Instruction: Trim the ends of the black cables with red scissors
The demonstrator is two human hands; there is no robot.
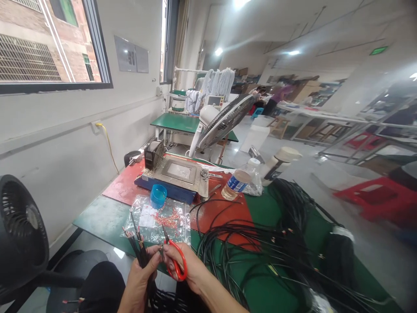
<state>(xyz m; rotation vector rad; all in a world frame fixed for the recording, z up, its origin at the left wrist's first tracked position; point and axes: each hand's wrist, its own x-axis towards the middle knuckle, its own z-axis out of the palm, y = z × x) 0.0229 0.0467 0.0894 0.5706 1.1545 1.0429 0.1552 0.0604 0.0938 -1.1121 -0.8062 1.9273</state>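
Note:
My left hand (141,278) is closed round a bundle of black cables (140,252), whose stripped ends show red and black wires pointing up. Close beside it, my right hand (185,263) holds red-handled scissors (180,261), their dark blades pointing up and away from me. Thumb and fingertips of both hands nearly meet around a cable end; the exact contact is too small to make out. Just beyond the hands lies a clear plastic bag (143,217) with small red and whitish scraps (167,217) scattered on it. A blue round tub (158,196) stands at its far edge.
Behind the bag sits a blue-based machine (169,187) with a metal top and small fan. A bottle of liquid (235,184) stands to its right. Many long black cables (247,234) sprawl over the green table (260,208). A black fan (22,230) is at left.

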